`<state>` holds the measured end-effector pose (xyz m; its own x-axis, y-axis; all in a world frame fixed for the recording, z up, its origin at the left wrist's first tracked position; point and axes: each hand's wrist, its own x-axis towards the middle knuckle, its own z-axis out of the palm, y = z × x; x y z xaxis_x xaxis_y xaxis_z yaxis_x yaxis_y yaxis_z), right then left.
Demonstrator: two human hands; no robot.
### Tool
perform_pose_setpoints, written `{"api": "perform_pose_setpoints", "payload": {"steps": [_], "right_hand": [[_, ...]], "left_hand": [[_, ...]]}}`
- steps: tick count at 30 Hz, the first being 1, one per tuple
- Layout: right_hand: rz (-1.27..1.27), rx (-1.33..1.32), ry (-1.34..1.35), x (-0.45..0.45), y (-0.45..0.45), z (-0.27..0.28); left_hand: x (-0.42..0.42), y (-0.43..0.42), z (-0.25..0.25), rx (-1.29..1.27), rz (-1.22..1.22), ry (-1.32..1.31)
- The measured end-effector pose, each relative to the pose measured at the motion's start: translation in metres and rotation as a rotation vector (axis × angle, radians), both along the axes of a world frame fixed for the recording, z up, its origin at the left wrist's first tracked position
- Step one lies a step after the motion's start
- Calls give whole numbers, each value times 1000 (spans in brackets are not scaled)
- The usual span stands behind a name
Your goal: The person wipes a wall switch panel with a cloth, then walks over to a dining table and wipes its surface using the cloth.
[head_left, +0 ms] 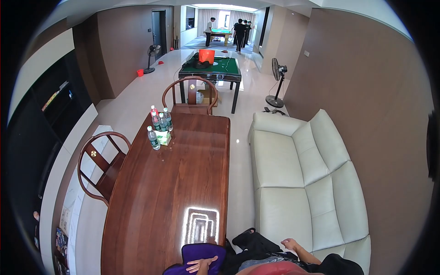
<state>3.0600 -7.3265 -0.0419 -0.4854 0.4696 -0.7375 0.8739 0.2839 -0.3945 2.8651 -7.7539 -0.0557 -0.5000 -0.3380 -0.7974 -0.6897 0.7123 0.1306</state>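
My left hand (pixel 201 264) lies flat, fingers spread, on a dark purple piece that looks like folded cloth (pixel 204 251) at the near end of the wooden table (pixel 151 197). My right hand (pixel 288 244) hangs over the front of the pale sofa (pixel 279 160), its fingers loosely bent and apart, with nothing visible in it. Several water bottles (pixel 154 139) with green labels, and one with a reddish drink (pixel 154 110), stand at the table's far left. Beside them sits a green and white tissue box (pixel 163 137).
Wooden armchairs stand at the table's left (pixel 107 172) and far end (pixel 190 107). Behind is a green-topped table (pixel 224 66) bearing a red bucket (pixel 206 56). Floor fans stand right (pixel 276 85) and left (pixel 151 59). Several people (pixel 239 32) are around a distant pool table (pixel 221 32).
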Motion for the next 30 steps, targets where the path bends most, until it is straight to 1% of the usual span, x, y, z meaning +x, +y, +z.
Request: {"api": "perform_pose_setpoints", "payload": {"steps": [4, 7, 11, 15, 17, 20, 22, 24, 25, 26, 27, 28, 29, 30], "right_hand": [[-24, -19, 33, -18, -11, 11], [46, -15, 8, -30, -19, 21], [72, 4, 36, -47, -18, 37], [94, 20, 44, -55, -11, 33], [35, -3, 37, -57, -10, 33], [53, -6, 43, -53, -12, 30], [62, 0, 36, -54, -15, 38], [333, 181, -12, -63, -30, 50], [429, 170, 16, -77, -49, 71], [636, 127, 57, -101, -66, 79], [682, 28, 106, -124, -87, 88], [774, 38, 284, -144, -110, 94], [843, -24, 408, -164, -128, 82], [934, -72, 487, -183, -152, 94]], "left_hand": [[-13, 24, 12, -131, -11, 6], [-18, 39, 21, -194, -9, 13], [-18, 52, 26, -223, -10, 13], [-19, 55, 30, -246, -5, 16], [-21, 59, 33, -240, 10, 11], [-20, 63, 35, -261, 23, 15], [-20, 66, 37, -283, 30, 38], [-20, 75, 38, -323, 11, 121], [-18, 74, 37, -354, -7, 167], [-23, 70, 55, -300, -14, 175], [-28, 73, 80, -275, 3, 186], [-25, 75, 43, -318, -28, 252], [-25, 72, 37, -277, -102, 247], [-16, 57, -10, -74, -219, 316]]}}
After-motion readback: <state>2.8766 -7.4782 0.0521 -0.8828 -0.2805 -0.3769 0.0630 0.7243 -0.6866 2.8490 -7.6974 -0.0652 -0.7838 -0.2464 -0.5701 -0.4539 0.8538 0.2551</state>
